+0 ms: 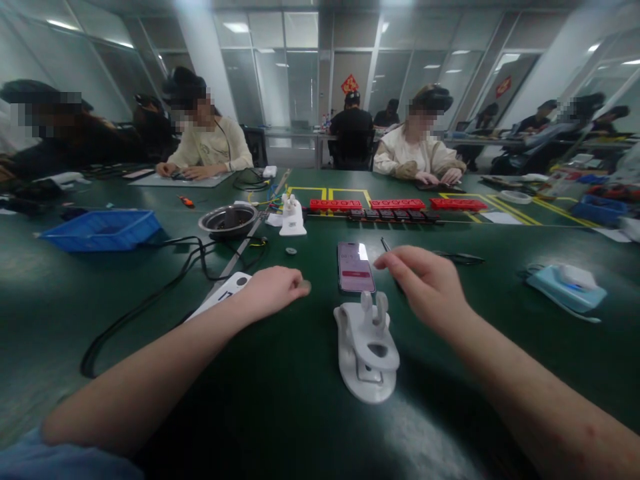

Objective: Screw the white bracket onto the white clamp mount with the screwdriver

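Note:
My left hand (277, 291) is closed over the table left of the phone, fingers curled and thumb against them; a blurred greyish spot shows at the tips, too small to name. My right hand (425, 277) is pinched right of the phone, and what its fingertips hold, if anything, cannot be made out. A thin dark tool (385, 245) lies partly behind that hand. Between my hands is the phone (356, 268), screen lit. Nearer me sits a white plastic clip (369, 357) with two upright prongs. A small grey round piece (291, 251) lies beyond my left hand.
Left are a blue tray (103, 233), metal bowl (227, 223), black cables (193, 263) and a numbered white card (217, 300). A second white clip (293, 219) and red strips (395, 204) lie farther off. A light-blue item (565, 288) sits right. People work across the table.

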Demonstrator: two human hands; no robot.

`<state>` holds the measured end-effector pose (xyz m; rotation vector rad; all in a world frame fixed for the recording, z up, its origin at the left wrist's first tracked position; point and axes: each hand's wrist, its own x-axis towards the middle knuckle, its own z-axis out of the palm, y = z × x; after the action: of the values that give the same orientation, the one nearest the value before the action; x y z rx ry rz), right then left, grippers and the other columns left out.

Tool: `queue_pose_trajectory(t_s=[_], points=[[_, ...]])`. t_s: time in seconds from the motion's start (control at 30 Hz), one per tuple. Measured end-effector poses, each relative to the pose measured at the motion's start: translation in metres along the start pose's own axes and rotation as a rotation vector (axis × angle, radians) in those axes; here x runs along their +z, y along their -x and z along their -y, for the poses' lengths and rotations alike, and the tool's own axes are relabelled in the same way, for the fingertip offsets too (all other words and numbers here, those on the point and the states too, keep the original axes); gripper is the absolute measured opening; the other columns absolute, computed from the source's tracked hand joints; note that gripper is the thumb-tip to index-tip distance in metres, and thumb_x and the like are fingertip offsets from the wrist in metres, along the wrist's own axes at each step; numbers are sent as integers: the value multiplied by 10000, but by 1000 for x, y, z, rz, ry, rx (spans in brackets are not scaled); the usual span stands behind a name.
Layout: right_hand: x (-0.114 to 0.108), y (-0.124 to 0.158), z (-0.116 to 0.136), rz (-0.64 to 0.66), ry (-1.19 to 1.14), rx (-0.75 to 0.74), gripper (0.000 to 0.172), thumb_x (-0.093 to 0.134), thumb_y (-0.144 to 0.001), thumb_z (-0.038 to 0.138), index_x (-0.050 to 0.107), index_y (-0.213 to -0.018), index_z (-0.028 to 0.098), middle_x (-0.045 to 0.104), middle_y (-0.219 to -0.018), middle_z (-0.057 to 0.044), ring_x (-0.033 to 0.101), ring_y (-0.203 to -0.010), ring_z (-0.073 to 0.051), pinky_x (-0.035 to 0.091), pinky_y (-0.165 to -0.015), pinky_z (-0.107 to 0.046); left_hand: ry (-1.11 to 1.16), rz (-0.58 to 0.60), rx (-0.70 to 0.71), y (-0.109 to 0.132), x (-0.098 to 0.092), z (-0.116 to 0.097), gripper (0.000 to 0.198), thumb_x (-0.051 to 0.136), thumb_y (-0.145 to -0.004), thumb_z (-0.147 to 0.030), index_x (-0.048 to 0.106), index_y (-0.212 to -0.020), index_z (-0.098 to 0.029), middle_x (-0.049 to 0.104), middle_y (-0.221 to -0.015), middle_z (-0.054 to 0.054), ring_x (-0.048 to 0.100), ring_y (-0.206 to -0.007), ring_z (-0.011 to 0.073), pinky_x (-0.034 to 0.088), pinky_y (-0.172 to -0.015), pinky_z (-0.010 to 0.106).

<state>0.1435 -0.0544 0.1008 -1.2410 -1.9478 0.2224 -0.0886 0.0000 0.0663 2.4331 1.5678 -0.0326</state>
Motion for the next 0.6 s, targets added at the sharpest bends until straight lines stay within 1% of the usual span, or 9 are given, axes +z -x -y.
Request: queue_pose_trajectory(t_s=[0.07,0.1,0.13,0.23,0.3,0.37,0.47,0.53,0.6], points=[[-14,1,8,-7,-16,9,231,421,-850,302,586,-764,166,598,-723,-30,540,-671,-134,401,-593,-250,276,-156,81,13,-9,-14,311,433,-789,-453,575,-772,-176,583,-741,18,527,-667,149,337,-544,245],[-19,3,14,37,-29,-28,199,444,-840,309,583,-817,169,604,-764,-30,544,-689,-132,408,-601,-244,449,-145,131,20,-12,-22,303,465,-773,-457,573,-768,-174,572,-721,3,516,-647,134,340,-543,236],[-23,7,21,126,-37,-93,190,477,-823,323,575,-883,172,605,-806,-32,546,-712,-132,413,-613,-241,639,-50,182,28,-13,-29,296,505,-752,-456,571,-753,-168,561,-690,-11,507,-624,118,346,-541,224],[-22,24,42,429,-3,-338,233,528,-795,313,559,-981,178,593,-827,-31,530,-711,-128,405,-606,-241,1088,384,290,43,-6,-47,340,587,-679,-471,551,-664,-133,518,-583,-33,469,-533,83,347,-509,203],[-16,34,51,506,6,-398,164,492,-816,260,585,-919,172,576,-749,-26,508,-656,-118,392,-569,-237,1225,539,292,47,3,-53,367,651,-614,-472,535,-612,-125,484,-536,-47,434,-491,65,341,-491,194],[-10,41,52,479,-72,-334,154,458,-825,189,592,-896,164,578,-742,-26,512,-654,-105,407,-581,-220,1316,592,283,46,10,-55,402,684,-567,-491,536,-618,-121,468,-527,-53,407,-465,53,330,-471,187],[-7,41,44,400,-257,-114,212,486,-798,146,574,-988,177,605,-803,-16,552,-701,-90,448,-629,-192,1336,512,349,41,15,-51,462,648,-584,-551,573,-726,-118,493,-572,-35,432,-497,64,353,-497,201],[-10,37,33,334,-350,67,298,519,-777,173,545,-1074,187,610,-763,-1,564,-649,-91,467,-579,-196,1230,299,393,36,19,-46,508,607,-623,-571,581,-876,-131,540,-684,1,487,-599,100,391,-563,231],[-15,31,23,286,-414,228,319,560,-748,226,558,-1062,172,621,-734,-8,578,-625,-109,482,-555,-221,1036,0,394,31,28,-41,625,609,-622,-572,501,-1086,-167,554,-904,56,520,-776,157,424,-653,277]])
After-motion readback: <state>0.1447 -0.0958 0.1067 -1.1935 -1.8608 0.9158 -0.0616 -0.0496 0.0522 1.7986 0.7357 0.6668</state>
